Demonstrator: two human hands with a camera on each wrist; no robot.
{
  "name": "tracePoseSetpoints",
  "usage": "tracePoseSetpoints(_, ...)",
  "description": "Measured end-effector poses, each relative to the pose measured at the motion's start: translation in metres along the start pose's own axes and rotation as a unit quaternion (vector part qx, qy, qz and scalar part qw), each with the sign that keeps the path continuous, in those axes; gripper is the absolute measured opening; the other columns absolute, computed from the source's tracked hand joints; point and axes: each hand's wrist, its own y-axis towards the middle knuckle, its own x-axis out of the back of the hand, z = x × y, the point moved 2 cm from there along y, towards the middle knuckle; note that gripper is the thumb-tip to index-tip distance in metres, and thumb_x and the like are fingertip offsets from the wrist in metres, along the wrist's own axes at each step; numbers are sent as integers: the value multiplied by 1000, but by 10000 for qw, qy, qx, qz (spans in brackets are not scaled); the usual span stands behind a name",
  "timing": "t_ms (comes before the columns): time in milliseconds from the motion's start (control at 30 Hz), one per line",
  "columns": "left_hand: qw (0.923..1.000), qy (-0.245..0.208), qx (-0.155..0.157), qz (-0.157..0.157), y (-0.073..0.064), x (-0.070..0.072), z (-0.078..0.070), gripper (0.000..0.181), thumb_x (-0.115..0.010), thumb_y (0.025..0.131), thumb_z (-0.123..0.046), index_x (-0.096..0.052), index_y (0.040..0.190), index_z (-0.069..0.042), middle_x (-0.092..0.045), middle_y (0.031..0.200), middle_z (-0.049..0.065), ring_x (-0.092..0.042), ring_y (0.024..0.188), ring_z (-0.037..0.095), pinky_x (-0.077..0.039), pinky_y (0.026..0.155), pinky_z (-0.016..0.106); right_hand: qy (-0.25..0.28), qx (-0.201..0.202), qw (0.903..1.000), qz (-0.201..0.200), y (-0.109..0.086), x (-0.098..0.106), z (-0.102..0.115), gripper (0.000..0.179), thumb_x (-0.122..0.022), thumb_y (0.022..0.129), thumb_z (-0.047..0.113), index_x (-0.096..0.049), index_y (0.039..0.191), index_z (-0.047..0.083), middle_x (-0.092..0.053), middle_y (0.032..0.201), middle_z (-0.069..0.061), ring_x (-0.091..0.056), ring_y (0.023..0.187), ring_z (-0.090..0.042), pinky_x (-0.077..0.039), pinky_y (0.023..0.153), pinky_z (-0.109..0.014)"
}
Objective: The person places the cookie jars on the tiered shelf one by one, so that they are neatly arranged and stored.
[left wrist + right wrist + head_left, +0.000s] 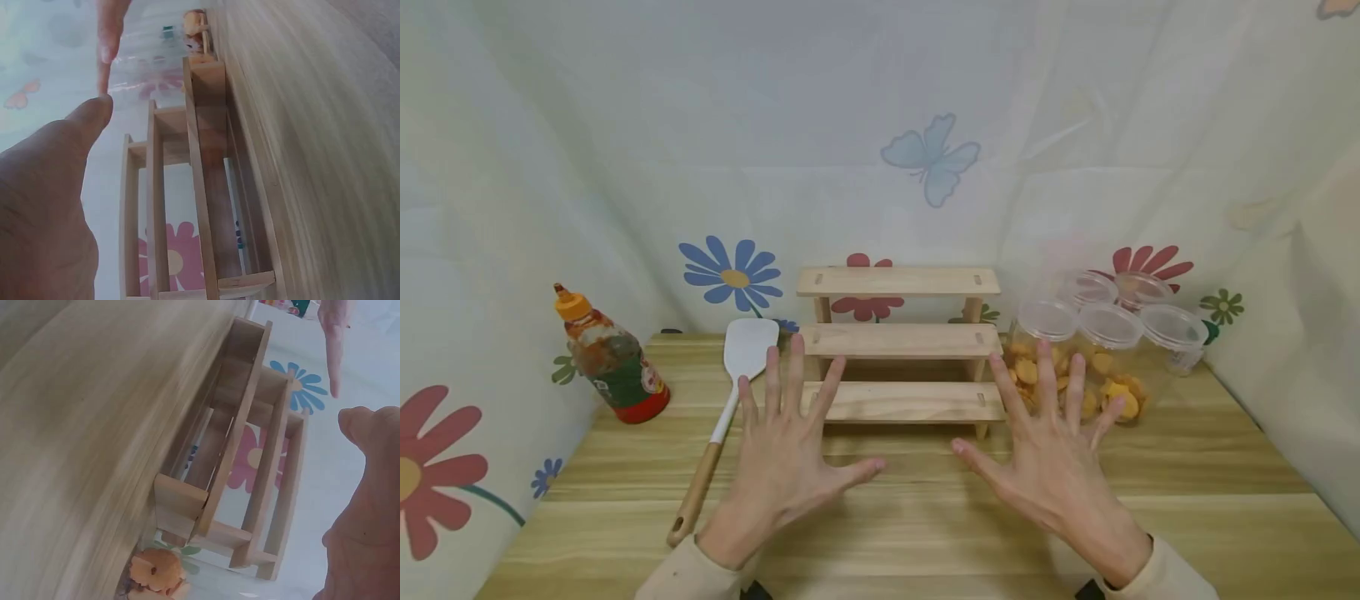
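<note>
wooden rack (902,340) w/ 3 steps stands on the table (902,533), nr the back, in front of the flowery cloth (820,142). left hand (790,458) & right hand (1051,462) are in front of it, backs up, fingers spread wide on both. spatula (726,417) lies just left of the left hand; sauce bottle (625,367) stands further left. clear jars (1108,329) w/ lids are right of the rack, front ones w/ orange snacks; rear ones' contents hard to tell.
</note>
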Motion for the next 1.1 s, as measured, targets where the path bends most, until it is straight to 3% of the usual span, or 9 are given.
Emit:
tracePoseSetpoints(133, 9995, -178, -111, -243, 4, 5, 4, 134, -63, 78, -100, -9, 181, -34, 26, 184, 12, 19, 170, 43, -4, 128, 80, 36, 61, 9999, -134, 2, 9, -1, 114, -64, 96, 84, 2, 179, 41, 23, 184, -17, 29, 162, -56, 21, 105, -94)
tracePoseSetpoints(300, 9967, -680, -53, -447, 11, 10, 14, 130, -68, 83, -92, -7, 181, -32, 21, 184, 17, 3, 170, 48, -14, 131, 74, 521, 154, 9961, -696, 9, 31, -10, 113, -78, 95, 69, -10, 180, 38, 10, 184, -25, 11, 162, -67, 13, 106, -97)
tracePoseSetpoints(500, 9831, -1695, 224, -656, 20, 4, 37, 111, -73, 99, -68, -14, 181, -21, -6, 185, 24, -25, 165, 54, -37, 122, 73, 1067, -370, 9872, -1125, 19, 68, -44, 114, -83, 98, 56, -10, 181, 28, 13, 184, -22, 0, 161, -69, -16, 105, -99)
tracePoseSetpoints(600, 9713, -2268, 350, -622, 24, -3, 50, 97, -75, 105, -46, -22, 178, -10, -26, 180, 27, -37, 160, 52, -43, 118, 72, 1245, -591, 9827, -1239, 23, 89, -68, 112, -83, 100, 47, -9, 181, 23, 12, 183, -24, -3, 162, -66, -25, 102, -97)
tracePoseSetpoints(700, 9549, -2879, 530, -498, 27, -13, 61, 86, -77, 106, -28, -29, 173, -3, -39, 173, 30, -50, 151, 52, -47, 116, 69, 1294, -762, 9778, -1462, 27, 108, -93, 110, -84, 100, 34, -10, 180, 15, 6, 182, -28, -7, 164, -61, -26, 110, -92)
tracePoseSetpoints(867, 9200, -3793, 963, -193, 29, -30, 75, 76, -77, 107, -22, -36, 168, -3, -51, 163, 31, -66, 134, 52, -58, 105, 61, 1288, -1120, 9725, -1582, 30, 122, -133, 108, -81, 102, 28, -8, 179, 9, -10, 178, -34, -26, 158, -63, -29, 119, -82)
tracePoseSetpoints(967, 9069, -4074, 1071, -45, 30, -38, 79, 65, -76, 108, -21, -45, 161, -3, -60, 154, 30, -70, 129, 48, -59, 104, 59, 1603, -1311, 9681, -1413, 30, 120, -154, 108, -80, 105, 32, -5, 179, 10, -13, 179, -34, -34, 152, -68, -29, 121, -75)
tracePoseSetpoints(1033, 9018, -4180, 1097, 17, 31, -42, 80, 56, -75, 108, -19, -52, 156, -1, -65, 149, 29, -71, 128, 47, -59, 105, 58, 1939, -1403, 9623, -1288, 31, 115, -167, 108, -80, 105, 34, -5, 180, 12, -13, 181, -30, -34, 154, -66, -30, 130, -55)
tracePoseSetpoints(1100, 8961, -4295, 1115, 47, 32, -46, 79, 47, -76, 108, -16, -59, 149, 0, -69, 144, 27, -73, 126, 44, -59, 106, 55, 2251, -1501, 9561, -1124, 32, 106, -180, 108, -80, 105, 35, -6, 180, 16, -16, 181, -29, -34, 155, -65, -37, 125, -31)
